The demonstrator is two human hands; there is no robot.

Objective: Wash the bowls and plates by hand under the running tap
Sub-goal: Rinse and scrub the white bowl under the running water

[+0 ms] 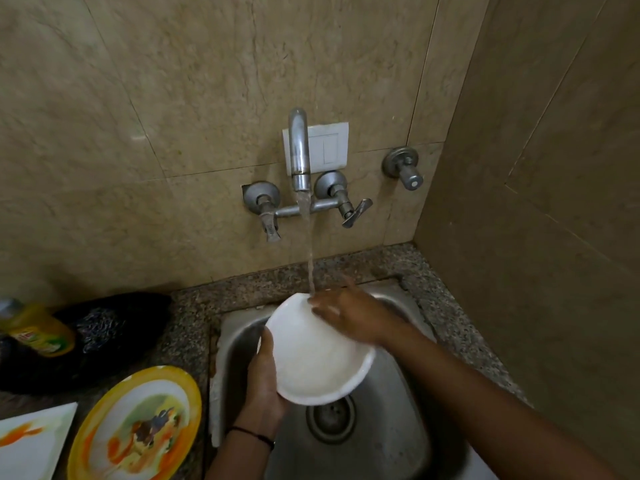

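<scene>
- A person holds a white bowl over the sink. It is round, smooth and matte, tilted with its open side facing up and towards the camera, just above the drain.
- The left hand grips the bowl's near left edge, thumb lying on the rim and fingers hidden beneath. A thin black band circles that wrist.
- The right hand lies across the far rim with fingers stretched out flat and slightly blurred. The two hands are apart, on opposite sides of the bowl.
- The tap is a curved tube of dull, water-spotted metal fixed to the wall, with a lever handle on each side.
- A thin, clear stream of water falls from it onto the bowl's far rim by the right fingertips.
- The sink is brushed steel with rounded corners, set in a speckled granite counter.
- On the counter to the left lies a glossy round plate with a yellow rim and a painted centre. A square white plate with orange marks sits just beside it.
- Behind them stand a yellow plastic bottle and a dark, crumpled cloth.
- The wall is beige, veined stone tile bearing a white rectangular switch plate and a round metal valve.
</scene>
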